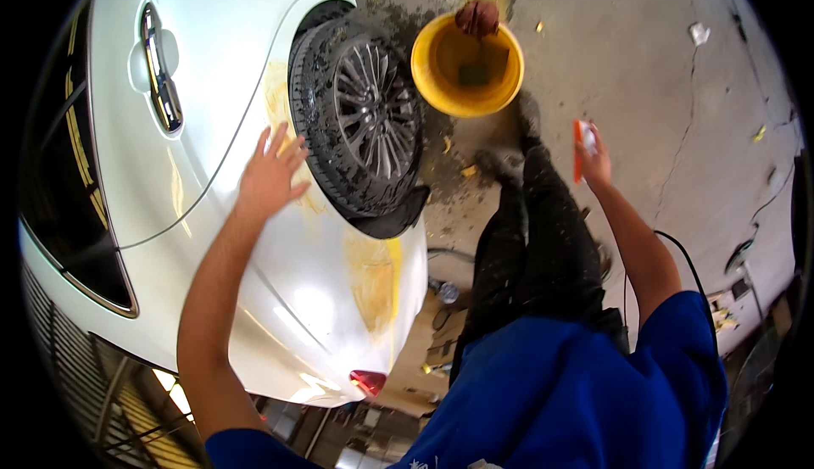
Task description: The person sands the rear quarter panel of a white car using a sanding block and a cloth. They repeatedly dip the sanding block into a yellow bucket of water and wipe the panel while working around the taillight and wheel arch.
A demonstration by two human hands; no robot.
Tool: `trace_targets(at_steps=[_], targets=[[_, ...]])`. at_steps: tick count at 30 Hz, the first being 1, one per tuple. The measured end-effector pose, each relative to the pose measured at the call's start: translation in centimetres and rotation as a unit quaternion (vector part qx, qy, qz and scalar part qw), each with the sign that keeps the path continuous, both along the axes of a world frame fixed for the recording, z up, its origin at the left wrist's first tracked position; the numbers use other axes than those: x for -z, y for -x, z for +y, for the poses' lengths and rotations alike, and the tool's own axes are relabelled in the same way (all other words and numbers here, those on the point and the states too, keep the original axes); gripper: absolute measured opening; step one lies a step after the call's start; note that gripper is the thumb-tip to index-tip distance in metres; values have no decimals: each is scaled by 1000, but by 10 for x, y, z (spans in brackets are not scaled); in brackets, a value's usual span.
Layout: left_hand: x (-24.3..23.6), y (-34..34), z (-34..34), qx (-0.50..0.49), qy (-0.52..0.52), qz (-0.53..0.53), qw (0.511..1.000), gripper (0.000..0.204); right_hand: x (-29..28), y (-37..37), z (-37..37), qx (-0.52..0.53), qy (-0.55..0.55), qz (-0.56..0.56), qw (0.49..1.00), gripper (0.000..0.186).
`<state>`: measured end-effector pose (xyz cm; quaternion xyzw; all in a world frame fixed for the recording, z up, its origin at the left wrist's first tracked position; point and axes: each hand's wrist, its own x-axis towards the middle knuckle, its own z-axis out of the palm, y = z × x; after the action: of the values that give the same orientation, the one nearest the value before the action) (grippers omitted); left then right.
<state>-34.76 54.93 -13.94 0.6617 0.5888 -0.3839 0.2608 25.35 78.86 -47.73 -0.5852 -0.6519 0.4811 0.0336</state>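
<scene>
My left hand (270, 179) is spread open over the white car's rear panel (280, 274), beside the wheel arch. Whether its palm touches the paint I cannot tell. Yellowish sanded-looking patches mark the panel: one patch (278, 96) runs along the arch edge, and a larger patch (370, 287) lies behind the wheel. Out to the right, away from the car, my right hand (597, 165) is closed round a flat orange-and-white block (579, 153). Its exact kind is unclear; the fingers cover part of it.
A yellow bucket (428, 87) with murky water stands beside the wet, dark wheel (373, 113). A dark red cloth (477, 18) hangs over its rim. The car has a chrome door handle (161, 70) and a red tail light (368, 382). A black cable (682, 253) passes near my right arm.
</scene>
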Motion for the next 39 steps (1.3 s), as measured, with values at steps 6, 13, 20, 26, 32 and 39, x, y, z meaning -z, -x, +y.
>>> trace_targets(at_steps=[6, 13, 20, 26, 32, 39], targets=[[-4, 12, 10, -19, 0, 101, 995, 73, -70, -139, 91, -53, -6, -221, 974, 76], [-49, -102, -166, -184, -74, -18, 980, 88, -136, -145, 96, -114, 35, -234, 965, 79], [-70, -385, -219, -574, -193, -42, 795, 44, -230, -72, 108, -191, 25, -139, 971, 71], [-48, -587, -285, -761, -147, -64, 629, 43, -231, -82, 155, -187, 83, -93, 974, 75], [1, -683, -364, -920, -160, -28, 357, 36, -258, -78, 198, -239, 87, -136, 958, 70], [17, -892, -315, -941, -212, -16, 263, 35, -353, -7, 103, -194, 79, -87, 974, 56]])
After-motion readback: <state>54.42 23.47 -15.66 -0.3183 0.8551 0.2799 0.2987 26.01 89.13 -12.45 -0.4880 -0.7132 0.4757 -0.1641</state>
